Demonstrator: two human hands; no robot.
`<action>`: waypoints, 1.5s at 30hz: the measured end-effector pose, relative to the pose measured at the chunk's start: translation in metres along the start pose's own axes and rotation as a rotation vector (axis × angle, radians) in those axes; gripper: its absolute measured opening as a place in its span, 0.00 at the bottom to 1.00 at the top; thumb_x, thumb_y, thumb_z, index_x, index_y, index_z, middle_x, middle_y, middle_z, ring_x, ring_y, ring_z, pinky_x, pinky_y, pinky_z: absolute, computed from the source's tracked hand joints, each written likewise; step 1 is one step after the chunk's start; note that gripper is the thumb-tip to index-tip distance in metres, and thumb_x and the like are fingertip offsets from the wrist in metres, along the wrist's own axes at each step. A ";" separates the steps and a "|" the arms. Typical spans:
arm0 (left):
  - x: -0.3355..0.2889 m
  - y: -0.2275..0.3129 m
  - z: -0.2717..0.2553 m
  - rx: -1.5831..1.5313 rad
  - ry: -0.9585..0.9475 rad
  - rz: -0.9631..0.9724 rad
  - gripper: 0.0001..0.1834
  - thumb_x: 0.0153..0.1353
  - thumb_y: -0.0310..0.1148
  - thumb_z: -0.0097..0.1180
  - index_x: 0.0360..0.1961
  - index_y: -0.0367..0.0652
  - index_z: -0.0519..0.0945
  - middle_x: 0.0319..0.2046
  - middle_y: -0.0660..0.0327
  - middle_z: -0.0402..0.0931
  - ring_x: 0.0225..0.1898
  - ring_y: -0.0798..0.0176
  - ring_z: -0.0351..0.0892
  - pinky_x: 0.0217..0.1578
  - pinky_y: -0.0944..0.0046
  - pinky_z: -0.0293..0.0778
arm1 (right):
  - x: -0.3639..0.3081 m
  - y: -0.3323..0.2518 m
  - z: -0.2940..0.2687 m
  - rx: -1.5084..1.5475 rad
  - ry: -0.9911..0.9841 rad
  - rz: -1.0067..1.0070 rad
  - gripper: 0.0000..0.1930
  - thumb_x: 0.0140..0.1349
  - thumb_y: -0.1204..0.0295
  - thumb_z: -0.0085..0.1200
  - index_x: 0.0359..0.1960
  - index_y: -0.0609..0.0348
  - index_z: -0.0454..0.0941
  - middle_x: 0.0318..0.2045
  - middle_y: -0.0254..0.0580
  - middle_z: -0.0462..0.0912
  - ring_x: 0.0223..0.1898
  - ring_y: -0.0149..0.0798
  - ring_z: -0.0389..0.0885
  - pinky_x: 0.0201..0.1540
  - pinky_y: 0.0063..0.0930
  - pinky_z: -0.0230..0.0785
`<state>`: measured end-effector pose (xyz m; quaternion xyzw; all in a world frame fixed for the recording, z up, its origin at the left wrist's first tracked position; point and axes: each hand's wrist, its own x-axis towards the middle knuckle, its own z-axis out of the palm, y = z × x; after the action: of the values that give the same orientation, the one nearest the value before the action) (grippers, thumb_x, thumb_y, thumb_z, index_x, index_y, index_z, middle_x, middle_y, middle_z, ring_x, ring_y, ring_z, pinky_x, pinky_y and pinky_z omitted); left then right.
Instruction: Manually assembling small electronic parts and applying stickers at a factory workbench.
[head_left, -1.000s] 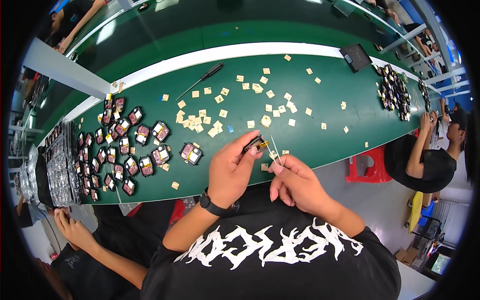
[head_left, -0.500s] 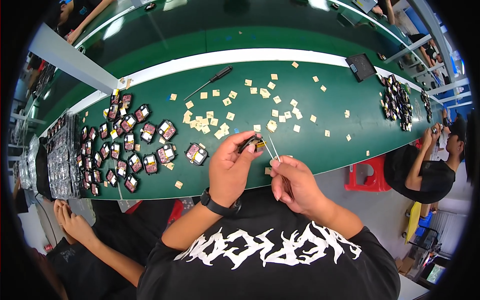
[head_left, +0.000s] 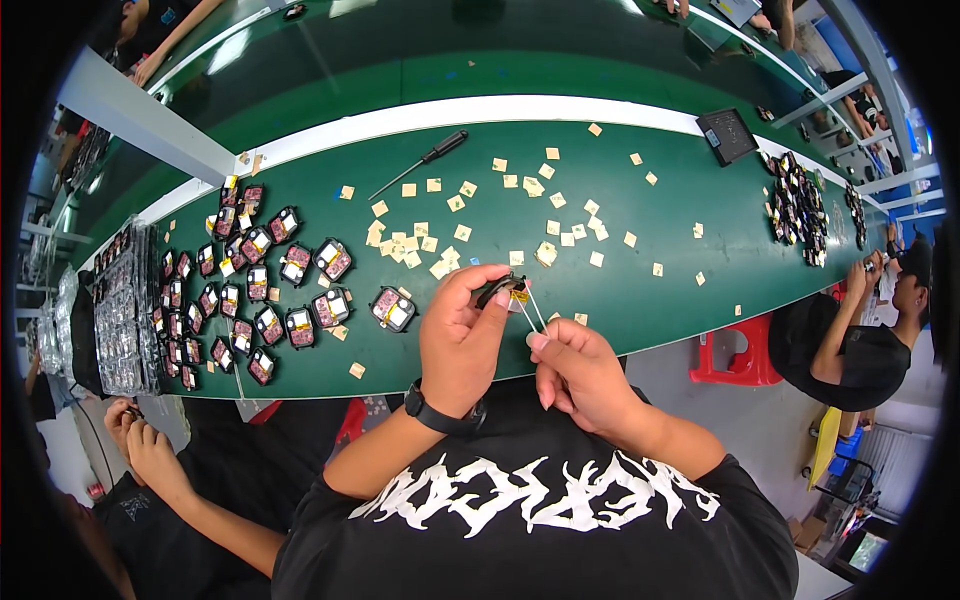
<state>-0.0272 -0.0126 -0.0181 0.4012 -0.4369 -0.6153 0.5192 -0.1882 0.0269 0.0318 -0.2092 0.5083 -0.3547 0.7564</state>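
Note:
My left hand (head_left: 466, 335) is closed round a small black electronic housing (head_left: 492, 290), raised over the table's near edge. A yellow label (head_left: 519, 297) shows on its right side. In my right hand (head_left: 585, 370) I pinch a pair of metal tweezers (head_left: 532, 309), whose prongs point up and left and reach the labelled side of the housing. Whether the tips grip anything is too small to tell. Left of my hands, a similar black housing (head_left: 393, 309) with a white patch and reddish inside lies on the green table (head_left: 640, 290).
Several like housings (head_left: 298, 263) crowd the left side, beside stacked clear trays (head_left: 130, 300). Small beige squares (head_left: 545, 252) lie scattered ahead, with a screwdriver (head_left: 435, 153) behind them. A black tray (head_left: 726, 136) and piled dark parts (head_left: 795, 215) are at right. People sit at both sides.
My right hand has moved slightly left, and the tweezers' tips have come to the housing's labelled side. My left hand keeps its hold. The neighbour's hands at left have shifted.

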 end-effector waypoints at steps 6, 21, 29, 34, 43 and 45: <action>0.000 0.012 0.005 -0.123 0.017 -0.050 0.14 0.72 0.19 0.48 0.57 0.34 0.71 0.50 0.53 0.78 0.54 0.54 0.83 0.53 0.60 0.80 | -0.001 0.006 0.001 -0.231 0.048 -0.122 0.12 0.73 0.66 0.54 0.32 0.57 0.72 0.16 0.33 0.76 0.14 0.22 0.68 0.17 0.20 0.55; -0.002 0.011 0.005 -0.071 0.013 -0.057 0.17 0.72 0.20 0.50 0.60 0.32 0.75 0.54 0.52 0.79 0.54 0.58 0.82 0.53 0.62 0.80 | -0.002 -0.001 -0.003 -1.331 0.471 -0.940 0.05 0.62 0.73 0.62 0.32 0.60 0.80 0.18 0.43 0.79 0.17 0.46 0.78 0.20 0.37 0.67; -0.003 0.011 0.007 -0.079 0.011 -0.062 0.19 0.72 0.20 0.50 0.63 0.30 0.73 0.55 0.50 0.80 0.53 0.59 0.83 0.54 0.63 0.79 | -0.005 0.001 -0.004 -1.347 0.485 -0.977 0.04 0.61 0.74 0.63 0.32 0.59 0.80 0.18 0.40 0.78 0.17 0.45 0.77 0.20 0.36 0.67; -0.004 0.010 0.007 -0.033 0.005 -0.064 0.19 0.72 0.20 0.50 0.62 0.28 0.73 0.54 0.50 0.81 0.53 0.60 0.83 0.55 0.64 0.77 | -0.007 -0.001 -0.004 -1.436 0.481 -0.968 0.04 0.60 0.73 0.64 0.31 0.59 0.81 0.18 0.41 0.79 0.17 0.45 0.78 0.20 0.36 0.67; -0.004 0.004 0.003 0.046 -0.043 -0.077 0.19 0.73 0.20 0.50 0.62 0.27 0.73 0.54 0.51 0.81 0.54 0.60 0.82 0.56 0.64 0.77 | -0.007 0.000 -0.002 -1.321 0.474 -0.900 0.06 0.61 0.72 0.62 0.29 0.59 0.81 0.17 0.43 0.79 0.16 0.48 0.77 0.19 0.38 0.67; -0.004 0.005 0.003 0.054 -0.053 -0.102 0.19 0.73 0.20 0.49 0.63 0.27 0.73 0.54 0.51 0.81 0.54 0.60 0.82 0.56 0.63 0.77 | -0.007 0.000 -0.002 -1.314 0.477 -0.882 0.06 0.62 0.72 0.62 0.29 0.59 0.81 0.16 0.44 0.79 0.16 0.48 0.77 0.19 0.39 0.66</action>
<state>-0.0276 -0.0089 -0.0121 0.4206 -0.4459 -0.6393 0.4644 -0.1916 0.0325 0.0357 -0.7082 0.6301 -0.2846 0.1431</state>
